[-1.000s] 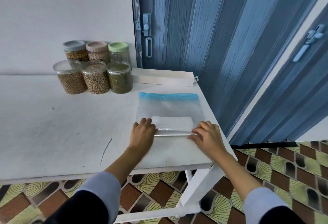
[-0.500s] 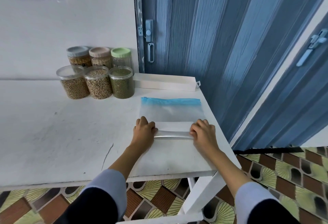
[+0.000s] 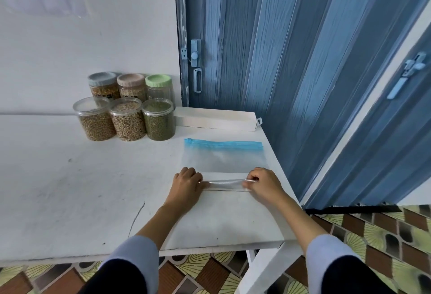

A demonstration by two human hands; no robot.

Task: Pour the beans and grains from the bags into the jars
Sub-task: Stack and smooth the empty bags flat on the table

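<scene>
- At the right end of a white-painted worktop, a person's left hand and right hand grip opposite ends of a rolled-up edge of a clear plastic zip bag with a blue seal strip.
- Fingers of both hands are curled over the roll; the left hand pins its end against the worktop, the right hand pinches its end.
- Beyond the hands, the unrolled part of the bag lies flat, its blue strip farthest from them.
- Past the bag's far edge sits a long white cardboard box, lying lengthwise.
- Well to the far left of the left hand stand three clear plastic jars with clear lids: tan beans, pale brown beans and green beans.
- Behind those, three taller jars carry grey, pink and green lids.
- Right of the right hand rises a blue folding door.
</scene>
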